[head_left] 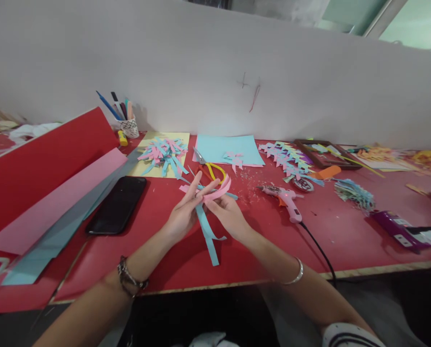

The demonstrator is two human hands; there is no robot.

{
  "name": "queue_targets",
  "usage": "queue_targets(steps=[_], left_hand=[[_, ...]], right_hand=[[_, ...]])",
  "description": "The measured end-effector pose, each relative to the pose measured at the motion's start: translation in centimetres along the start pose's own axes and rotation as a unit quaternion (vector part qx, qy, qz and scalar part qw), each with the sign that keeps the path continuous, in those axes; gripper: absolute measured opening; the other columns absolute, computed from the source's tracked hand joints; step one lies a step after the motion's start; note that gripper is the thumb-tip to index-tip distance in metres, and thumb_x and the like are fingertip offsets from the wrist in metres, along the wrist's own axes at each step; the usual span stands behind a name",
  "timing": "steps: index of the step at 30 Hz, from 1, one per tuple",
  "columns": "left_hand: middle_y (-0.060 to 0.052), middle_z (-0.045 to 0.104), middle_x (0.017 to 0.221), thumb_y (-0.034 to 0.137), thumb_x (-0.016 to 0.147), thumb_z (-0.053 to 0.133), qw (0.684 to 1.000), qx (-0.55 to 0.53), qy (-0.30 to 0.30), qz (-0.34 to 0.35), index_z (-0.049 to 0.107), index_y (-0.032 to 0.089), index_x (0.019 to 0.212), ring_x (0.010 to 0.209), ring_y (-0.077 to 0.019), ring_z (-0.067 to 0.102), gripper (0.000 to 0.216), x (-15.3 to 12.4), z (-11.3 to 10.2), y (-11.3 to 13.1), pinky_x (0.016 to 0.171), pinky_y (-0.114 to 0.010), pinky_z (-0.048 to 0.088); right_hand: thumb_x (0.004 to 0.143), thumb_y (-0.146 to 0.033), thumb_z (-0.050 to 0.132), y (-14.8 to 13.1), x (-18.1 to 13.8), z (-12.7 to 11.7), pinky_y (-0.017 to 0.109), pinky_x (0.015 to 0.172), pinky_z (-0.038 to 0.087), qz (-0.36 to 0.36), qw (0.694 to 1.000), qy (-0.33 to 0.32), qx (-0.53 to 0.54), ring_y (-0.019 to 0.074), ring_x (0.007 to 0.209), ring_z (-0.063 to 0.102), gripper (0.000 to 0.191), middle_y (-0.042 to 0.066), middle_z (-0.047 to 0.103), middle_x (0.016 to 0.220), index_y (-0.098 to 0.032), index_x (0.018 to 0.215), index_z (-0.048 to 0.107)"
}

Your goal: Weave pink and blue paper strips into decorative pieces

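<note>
My left hand [184, 212] and my right hand [228, 212] meet above the red table [172, 270], both pinching a bundle of paper strips. A pink strip [218, 190] curls over the fingertips, and blue strips [208, 236] hang down between the palms. My left hand's index and middle fingers are stretched along the strips while the thumb presses them. Just beyond the hands lie yellow-handled scissors [210, 168]. To the right of my right hand lies a pink glue gun [287, 200] with a black cord [318, 250].
A black phone [117, 205] lies left of the hands, beside red, pink and blue sheets [49, 193]. Piles of cut pink and blue strips [163, 154] and pieces [287, 156], a blue sheet [229, 147], a pen cup [126, 123] and a purple tool [399, 226] sit along the table.
</note>
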State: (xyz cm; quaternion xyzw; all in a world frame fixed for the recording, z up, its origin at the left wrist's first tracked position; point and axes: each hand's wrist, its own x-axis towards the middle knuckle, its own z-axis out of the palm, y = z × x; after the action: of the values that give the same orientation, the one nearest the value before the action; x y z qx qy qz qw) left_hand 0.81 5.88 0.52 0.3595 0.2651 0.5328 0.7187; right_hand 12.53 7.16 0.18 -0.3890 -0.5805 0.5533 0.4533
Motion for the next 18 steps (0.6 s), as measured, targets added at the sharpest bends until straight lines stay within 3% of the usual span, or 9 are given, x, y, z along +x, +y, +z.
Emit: queue_targets(steps=[4, 8, 12, 18], left_hand=[[-0.003, 0.050, 0.125, 0.027, 0.077, 0.051, 0.996, 0.076, 0.008, 0.037, 0.034, 0.031, 0.128, 0.113, -0.0173, 0.045, 0.054, 0.14, -0.33, -0.46, 0.095, -0.034, 0.036], [-0.002, 0.062, 0.090, 0.032, 0.069, 0.059, 0.967, 0.218, 0.089, 0.100, 0.060, 0.020, 0.093, 0.087, -0.0140, 0.055, 0.027, 0.48, -0.73, -0.62, 0.081, -0.027, 0.043], [0.002, 0.057, 0.062, 0.033, 0.066, 0.059, 0.947, 0.269, 0.119, 0.128, 0.058, 0.016, 0.062, 0.062, -0.0100, 0.053, 0.018, 0.68, -0.84, -0.35, 0.064, -0.023, 0.046], [0.003, 0.056, 0.055, 0.028, 0.062, 0.058, 0.929, 0.307, 0.127, 0.160, 0.058, 0.016, 0.056, 0.054, -0.0086, 0.051, 0.013, 0.67, -0.76, 0.13, 0.056, -0.021, 0.046]], right_hand=[[0.069, -0.035, 0.055, -0.01, -0.03, -0.22, 0.024, 0.058, 0.045, -0.010, 0.999, 0.040, -0.025, 0.0115, 0.060, 0.057, 0.019, -0.001, 0.060, 0.059, -0.017, 0.063, 0.058], [0.068, -0.034, 0.054, -0.27, -0.07, -0.28, 0.023, 0.055, 0.044, -0.017, 0.996, 0.078, -0.032, 0.0105, 0.057, 0.056, 0.019, 0.000, 0.061, 0.058, -0.017, 0.061, 0.058], [0.068, -0.032, 0.053, -0.65, -0.03, -0.30, 0.021, 0.051, 0.042, -0.022, 0.994, 0.096, -0.039, 0.0088, 0.051, 0.052, 0.021, -0.002, 0.055, 0.051, -0.017, 0.053, 0.053], [0.067, -0.029, 0.054, -0.67, 0.09, -0.58, 0.021, 0.050, 0.041, -0.020, 0.994, 0.101, -0.032, 0.0075, 0.046, 0.049, 0.020, -0.003, 0.052, 0.047, -0.017, 0.050, 0.052]])
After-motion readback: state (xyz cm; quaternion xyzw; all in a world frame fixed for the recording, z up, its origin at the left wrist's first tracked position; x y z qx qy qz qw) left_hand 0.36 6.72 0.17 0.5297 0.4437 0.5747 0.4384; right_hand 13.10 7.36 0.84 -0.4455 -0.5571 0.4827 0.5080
